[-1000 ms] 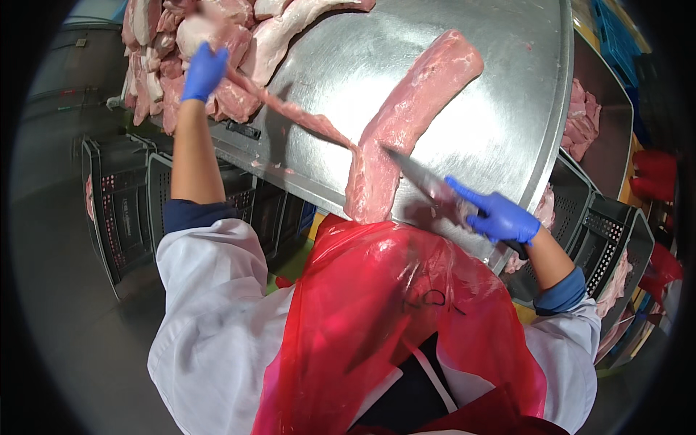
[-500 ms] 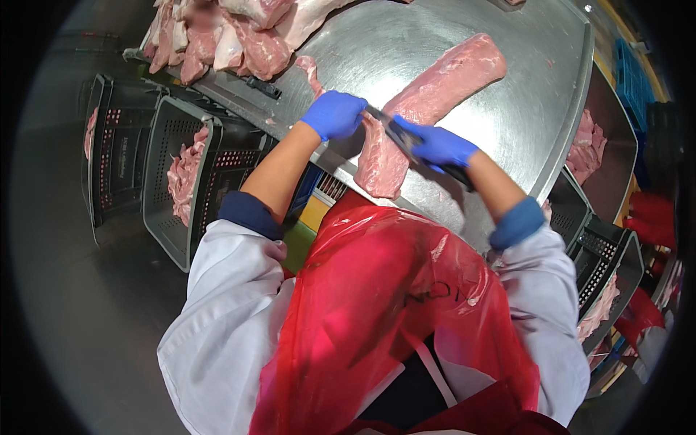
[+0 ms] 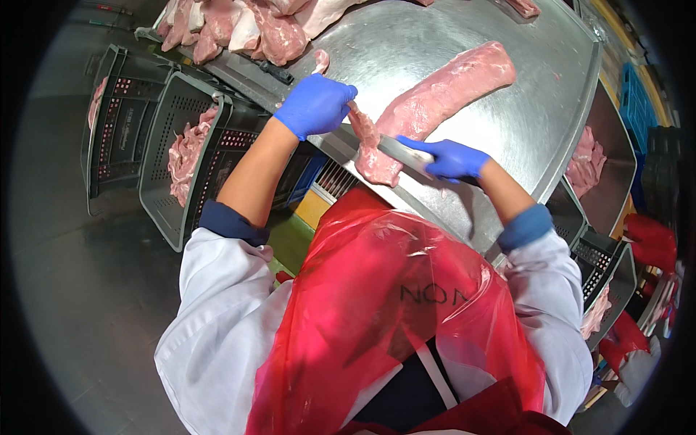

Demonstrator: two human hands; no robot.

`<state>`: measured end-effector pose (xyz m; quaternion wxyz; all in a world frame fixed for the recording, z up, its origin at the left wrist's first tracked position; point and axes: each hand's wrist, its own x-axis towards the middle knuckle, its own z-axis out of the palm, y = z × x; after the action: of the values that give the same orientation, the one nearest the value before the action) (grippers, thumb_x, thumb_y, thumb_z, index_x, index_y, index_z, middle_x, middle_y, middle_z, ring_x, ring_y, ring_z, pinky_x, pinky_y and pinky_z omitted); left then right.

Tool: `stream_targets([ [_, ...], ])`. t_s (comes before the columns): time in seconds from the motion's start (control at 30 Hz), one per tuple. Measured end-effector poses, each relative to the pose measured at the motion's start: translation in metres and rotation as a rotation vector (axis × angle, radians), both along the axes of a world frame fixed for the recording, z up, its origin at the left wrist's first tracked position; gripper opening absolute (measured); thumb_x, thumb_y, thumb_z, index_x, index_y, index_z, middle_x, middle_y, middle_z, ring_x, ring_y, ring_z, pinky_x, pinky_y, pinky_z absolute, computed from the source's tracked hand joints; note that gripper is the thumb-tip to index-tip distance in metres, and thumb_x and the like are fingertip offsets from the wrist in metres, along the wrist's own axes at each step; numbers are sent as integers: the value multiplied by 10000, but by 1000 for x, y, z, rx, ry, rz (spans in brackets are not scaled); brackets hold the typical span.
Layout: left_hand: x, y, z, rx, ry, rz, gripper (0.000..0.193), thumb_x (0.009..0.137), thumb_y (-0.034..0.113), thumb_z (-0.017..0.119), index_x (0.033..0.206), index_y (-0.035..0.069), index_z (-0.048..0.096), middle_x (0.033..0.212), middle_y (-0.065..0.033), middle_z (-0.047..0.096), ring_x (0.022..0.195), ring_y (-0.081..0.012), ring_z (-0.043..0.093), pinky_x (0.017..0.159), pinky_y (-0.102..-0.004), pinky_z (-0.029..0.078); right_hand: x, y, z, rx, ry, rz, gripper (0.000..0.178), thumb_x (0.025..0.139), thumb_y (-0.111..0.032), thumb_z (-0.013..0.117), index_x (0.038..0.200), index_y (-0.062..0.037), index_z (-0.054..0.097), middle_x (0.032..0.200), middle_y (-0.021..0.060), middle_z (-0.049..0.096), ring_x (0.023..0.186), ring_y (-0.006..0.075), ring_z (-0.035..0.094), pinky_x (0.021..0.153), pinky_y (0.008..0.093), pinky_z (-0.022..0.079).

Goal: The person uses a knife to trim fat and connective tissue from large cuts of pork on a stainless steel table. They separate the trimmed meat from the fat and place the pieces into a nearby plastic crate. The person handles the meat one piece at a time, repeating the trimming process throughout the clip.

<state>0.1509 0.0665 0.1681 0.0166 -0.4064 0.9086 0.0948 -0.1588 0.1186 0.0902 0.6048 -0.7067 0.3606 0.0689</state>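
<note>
My left hand (image 3: 315, 107), in a blue glove, is closed around a thin strip of meat (image 3: 361, 127); one end pokes out beyond the fist. The strip runs down to the near end of a long pink loin (image 3: 453, 87) that lies slantwise on the metal table (image 3: 536, 94). In my right hand (image 3: 451, 158), also gloved, is a knife (image 3: 406, 155), its fingers wrapped round the handle. The blade points left and lies across the near end of the loin, at the base of the strip. Whether it is cutting in, I cannot tell.
Cuts of meat (image 3: 279, 36) are piled at the far left, near a dark knife handle (image 3: 274, 71). Grey crates (image 3: 163, 167) with meat trimmings stand left of the table. At right are a metal bin (image 3: 612, 159) holding meat and another crate (image 3: 616, 283).
My left hand has moved left with the strip, which now stretches longer from the loin. The knife in my right hand has come nearer to me and lies flatter across the near end.
</note>
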Motion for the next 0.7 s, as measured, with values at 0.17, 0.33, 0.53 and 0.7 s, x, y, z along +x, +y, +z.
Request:
stream_targets([
  [0.17,29,-1,37,-222,-16,97,117,824,185,654,908,106,675,779,-165,679,749,-403,665,686,-510,533,17,-1,19,-2,76,127,835,870,-87,498,1588,-415,224,837,90,680,647,153,646,607,297,550],
  [0.33,50,13,97,-324,166,13,118,830,156,675,923,90,645,780,-174,661,748,-409,652,655,-482,516,24,6,3,-55,-49,83,813,869,-152,534,1589,-395,245,873,115,700,711,203,668,727,330,557],
  [0.53,134,66,225,-379,177,473,173,918,60,626,1079,3,655,849,-108,661,797,-162,638,750,-306,507,59,34,-16,-154,-115,206,753,919,-164,529,1577,-412,259,820,131,664,633,206,640,711,339,543],
  [0.7,293,138,262,-500,294,804,189,991,98,606,1120,-39,633,945,-4,603,889,-92,532,813,-255,460,-49,57,25,161,-56,-198,782,907,-74,546,1603,-286,258,785,51,645,580,107,582,582,281,521],
])
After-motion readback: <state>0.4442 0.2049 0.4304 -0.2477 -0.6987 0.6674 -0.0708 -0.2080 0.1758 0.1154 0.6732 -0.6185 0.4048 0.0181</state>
